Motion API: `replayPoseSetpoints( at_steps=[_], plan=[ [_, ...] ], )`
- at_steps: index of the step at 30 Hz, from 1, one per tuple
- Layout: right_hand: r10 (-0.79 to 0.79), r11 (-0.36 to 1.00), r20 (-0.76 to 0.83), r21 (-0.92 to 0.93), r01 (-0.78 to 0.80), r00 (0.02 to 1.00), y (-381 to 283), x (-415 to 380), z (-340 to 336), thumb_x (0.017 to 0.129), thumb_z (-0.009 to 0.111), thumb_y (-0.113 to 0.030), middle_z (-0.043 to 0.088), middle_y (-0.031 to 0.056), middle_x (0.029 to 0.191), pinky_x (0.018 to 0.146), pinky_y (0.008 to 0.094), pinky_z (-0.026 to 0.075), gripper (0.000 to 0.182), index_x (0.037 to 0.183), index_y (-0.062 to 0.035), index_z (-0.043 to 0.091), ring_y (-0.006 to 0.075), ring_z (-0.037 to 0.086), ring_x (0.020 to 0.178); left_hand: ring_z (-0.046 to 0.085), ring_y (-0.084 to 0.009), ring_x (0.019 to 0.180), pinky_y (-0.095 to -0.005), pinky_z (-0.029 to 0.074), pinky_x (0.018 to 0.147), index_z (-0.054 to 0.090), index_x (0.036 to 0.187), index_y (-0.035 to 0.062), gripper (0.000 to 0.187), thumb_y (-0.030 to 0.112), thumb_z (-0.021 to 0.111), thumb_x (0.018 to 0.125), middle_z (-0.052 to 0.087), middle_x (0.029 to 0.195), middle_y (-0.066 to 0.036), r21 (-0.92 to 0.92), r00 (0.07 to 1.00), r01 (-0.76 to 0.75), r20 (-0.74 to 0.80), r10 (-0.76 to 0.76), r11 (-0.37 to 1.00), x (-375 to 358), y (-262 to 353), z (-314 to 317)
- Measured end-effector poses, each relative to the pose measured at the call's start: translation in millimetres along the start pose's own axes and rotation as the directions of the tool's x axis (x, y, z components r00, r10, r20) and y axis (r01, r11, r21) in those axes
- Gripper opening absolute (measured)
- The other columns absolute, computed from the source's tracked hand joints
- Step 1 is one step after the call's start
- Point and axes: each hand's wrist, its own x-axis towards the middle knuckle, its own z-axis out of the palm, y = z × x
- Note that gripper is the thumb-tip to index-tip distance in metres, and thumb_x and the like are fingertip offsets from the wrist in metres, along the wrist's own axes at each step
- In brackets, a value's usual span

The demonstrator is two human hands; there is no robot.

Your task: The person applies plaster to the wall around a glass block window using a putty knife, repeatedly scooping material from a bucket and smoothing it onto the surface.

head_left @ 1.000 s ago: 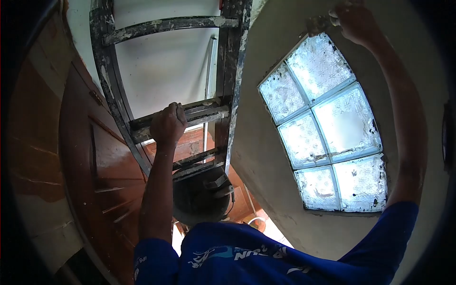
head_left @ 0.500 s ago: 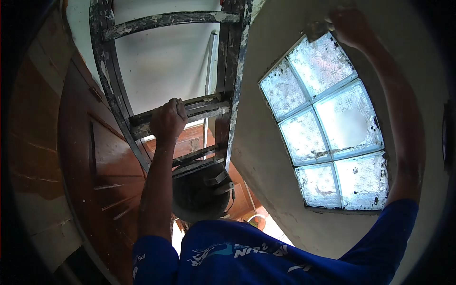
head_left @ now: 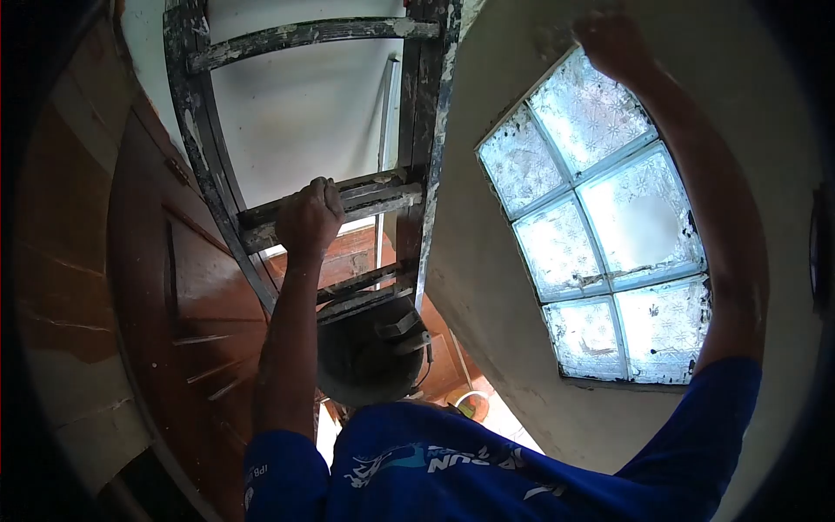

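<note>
My left hand (head_left: 309,217) is closed around a rung of a paint-spattered ladder (head_left: 420,117). High at the upper right, my right hand (head_left: 613,42) is closed on a small flat-bladed tool (head_left: 554,36), dim and blurred against the wall; its exact kind cannot be made out. That hand is at the top corner of a glass block window (head_left: 544,248) with several panes, their edges marked with dark smears. A dark round bucket (head_left: 370,357) with a handle-like piece in it sits by the lower rungs, just in front of my chest.
Grey plastered wall (head_left: 483,287) surrounds the window. A brown panelled door (head_left: 209,287) stands on the left. Behind the ladder is a white surface (head_left: 304,113). Far below, a container with a pale rim (head_left: 474,402) shows on the floor.
My right hand and the tool have moved a little left and up along the window's top edge. My left hand keeps its hold on the rung.
</note>
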Motion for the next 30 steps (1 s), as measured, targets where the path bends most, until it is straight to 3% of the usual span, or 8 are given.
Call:
replayPoseSetpoints(
  at_steps=[2, 5, 8, 14, 15, 21, 28, 30],
  plan=[
    [0.087, 0.992, 0.091, 0.082, -0.095, 0.992, -13.8, 14.4, -13.1, 0.084, 0.059, -0.006, 0.069, 0.0112, 0.094, 0.082, 0.0469, 0.052, 0.022, 0.101, -0.0145, 0.069, 0.0289, 0.067, 0.093, 0.066, -0.0363, 0.066, -0.0459, 0.052, 0.058, 0.067, 0.086, 0.0104, 0.023, 0.029, 0.055, 0.093, 0.068, 0.073, -0.015, 0.001, 1.0, -0.012, -0.02, 0.012, 1.0, 1.6, 0.7, -1.9],
    [0.024, 0.996, 0.563, -0.082, 0.027, 0.826, -26.7, 19.3, -90.0, 0.085, 0.069, -0.026, 0.065, 0.0163, 0.121, 0.109, 0.049, 0.033, 0.038, 0.119, -0.0125, 0.065, 0.0344, 0.054, 0.122, 0.066, -0.036, 0.065, -0.0452, 0.053, 0.058, 0.067, 0.087, 0.0102, 0.023, 0.029, 0.055, 0.093, 0.068, 0.073, -0.015, 0.022, 1.0, -0.015, -0.014, 0.016, 1.0, -1.5, -0.8, -0.9],
    [-0.195, 0.98, -0.053, -0.044, 0.193, 0.979, 1.6, -15.9, -27.7, 0.086, 0.056, -0.011, 0.068, 0.0153, 0.087, 0.08, 0.05, 0.051, 0.013, 0.093, -0.0118, 0.067, 0.0317, 0.067, 0.088, 0.065, -0.0344, 0.063, -0.0444, 0.052, 0.059, 0.064, 0.078, 0.0091, 0.026, 0.029, 0.056, 0.092, 0.066, 0.068, -0.013, 0.005, 0.995, -0.034, -0.095, 0.034, 0.999, -1.3, -0.3, 5.3],
    [-0.077, 0.991, -0.163, 0.096, 0.093, 0.984, -41.9, 4.9, 15.1, 0.085, 0.054, -0.009, 0.067, 0.0165, 0.084, 0.082, 0.0477, 0.051, 0.009, 0.084, -0.0069, 0.063, 0.0338, 0.066, 0.081, 0.065, -0.0349, 0.062, -0.0447, 0.052, 0.059, 0.064, 0.078, 0.0091, 0.025, 0.029, 0.057, 0.091, 0.067, 0.068, -0.013, -0.001, 0.995, -0.025, -0.092, 0.025, 1.0, 1.6, -0.8, 3.0],
    [-0.018, 0.987, -0.067, 0.16, 0.028, 0.998, -46.1, 6.8, -0.4, 0.081, 0.057, -0.005, 0.068, 0.0155, 0.084, 0.083, 0.0473, 0.051, 0.006, 0.084, -0.0062, 0.063, 0.0333, 0.066, 0.08, 0.065, -0.0349, 0.061, -0.0448, 0.052, 0.059, 0.064, 0.078, 0.0092, 0.025, 0.029, 0.057, 0.091, 0.066, 0.068, -0.013, -0.002, 0.995, -0.031, -0.093, 0.03, 1.0, 1.9, -1.7, 4.0],
    [-0.243, 0.97, -0.083, 0.013, 0.245, 0.967, -63.3, -13.6, -31.4, 0.075, 0.062, -0.009, 0.069, 0.0153, 0.083, 0.082, 0.0477, 0.05, 0.01, 0.084, -0.0084, 0.066, 0.0313, 0.067, 0.079, 0.066, -0.0355, 0.063, -0.0453, 0.052, 0.058, 0.065, 0.082, 0.01, 0.023, 0.029, 0.056, 0.092, 0.067, 0.07, -0.014, 0.021, 0.999, -0.013, -0.039, 0.013, 1.0, -1.7, -3.4, 7.1],
    [-0.101, 0.99, -0.085, 0.088, 0.108, 0.991, -83.7, 5.2, -1.7, 0.072, 0.062, -0.008, 0.069, 0.0138, 0.084, 0.083, 0.048, 0.049, 0.013, 0.084, -0.008, 0.065, 0.0306, 0.067, 0.08, 0.065, -0.0339, 0.062, -0.0454, 0.052, 0.057, 0.064, 0.078, 0.0096, 0.025, 0.03, 0.057, 0.091, 0.066, 0.067, -0.013, 0.003, 0.992, -0.067, -0.11, 0.066, 0.998, -1.6, -4.7, 7.1],
    [-0.177, 0.98, -0.06, 0.079, 0.181, 0.982, -76.1, 1.7, -17.9, 0.072, 0.063, -0.008, 0.069, 0.0128, 0.083, 0.086, 0.0497, 0.047, 0.013, 0.085, -0.0084, 0.066, 0.0313, 0.067, 0.08, 0.065, -0.0337, 0.062, -0.0453, 0.052, 0.057, 0.064, 0.078, 0.0094, 0.025, 0.03, 0.057, 0.091, 0.066, 0.067, -0.013, 0.036, 0.995, -0.029, -0.096, 0.032, 0.999, -1.1, -3.6, 8.7]
  ],
)
